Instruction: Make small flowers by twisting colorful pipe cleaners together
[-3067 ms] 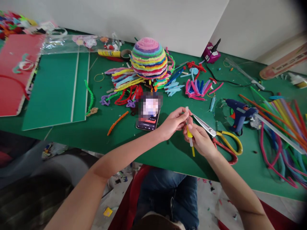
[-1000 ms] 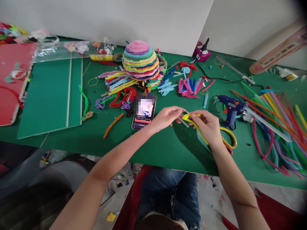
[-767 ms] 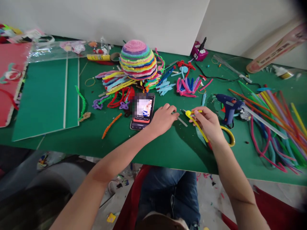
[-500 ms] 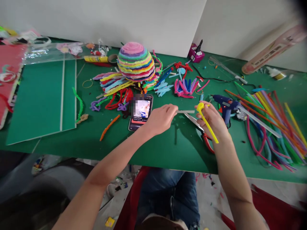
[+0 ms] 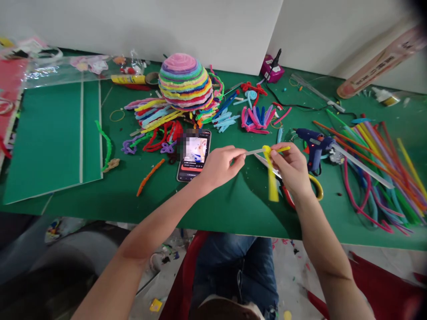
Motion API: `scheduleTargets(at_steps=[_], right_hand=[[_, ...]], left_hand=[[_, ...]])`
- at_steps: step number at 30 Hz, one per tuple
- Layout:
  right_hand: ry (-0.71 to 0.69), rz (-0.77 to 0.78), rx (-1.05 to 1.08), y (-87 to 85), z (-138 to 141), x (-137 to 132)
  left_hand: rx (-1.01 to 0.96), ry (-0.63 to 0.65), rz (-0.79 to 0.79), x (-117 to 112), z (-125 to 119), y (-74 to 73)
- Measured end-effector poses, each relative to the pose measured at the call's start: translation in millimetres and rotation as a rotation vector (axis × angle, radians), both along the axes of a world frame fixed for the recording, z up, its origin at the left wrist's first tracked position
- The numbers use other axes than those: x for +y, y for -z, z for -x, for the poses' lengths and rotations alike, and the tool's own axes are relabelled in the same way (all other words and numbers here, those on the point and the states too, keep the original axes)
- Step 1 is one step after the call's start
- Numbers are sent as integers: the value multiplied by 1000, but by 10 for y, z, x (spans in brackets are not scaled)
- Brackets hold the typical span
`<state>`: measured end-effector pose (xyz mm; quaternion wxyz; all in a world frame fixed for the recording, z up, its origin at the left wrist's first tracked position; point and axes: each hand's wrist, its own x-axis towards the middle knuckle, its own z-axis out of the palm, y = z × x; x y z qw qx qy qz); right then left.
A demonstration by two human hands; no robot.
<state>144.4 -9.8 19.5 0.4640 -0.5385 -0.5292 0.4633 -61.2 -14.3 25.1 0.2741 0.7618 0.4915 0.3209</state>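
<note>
My left hand pinches one end of a thin pale stick over the green table. Between the fingertips of my right hand is a yellow pipe cleaner. Its coiled part meets the far tip of the stick; whether it wraps around it I cannot tell. One yellow end hangs down, blurred, and another sticks out to the right past my thumb. Beneath my right hand lies a pair of scissors, partly hidden. A phone with a lit screen rests beside my left hand.
A striped pipe-cleaner dome stands at the back, with cut pieces around it. To the right are a blue glue gun and a pile of long pipe cleaners. A green board lies on the left.
The stick and the yellow pipe cleaner were apart and now meet at the stick's tip. My right hand has turned, and the yellow tail swings down more steeply.
</note>
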Motion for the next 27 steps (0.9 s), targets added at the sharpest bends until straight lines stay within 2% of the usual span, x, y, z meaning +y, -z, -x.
scheduleTargets(at_steps=[6,8,17,24,27], right_hand=[[-48,-187,-304,-87,-33,-24],[-56,-204,-360,-116,-25,-35],[-40,-55,-105,-101,-33,-6],[-134,-136,-233,-115,-141,0],[-165,-192,-300,-144,-174,-13]], left_hand=[[-10,16,39,10,7,-20],[-15,34,61,8,6,-26],[-32,64,71,0,11,-46],[-63,101,96,-14,-1,-59],[-153,134,189,-6,-9,-44]])
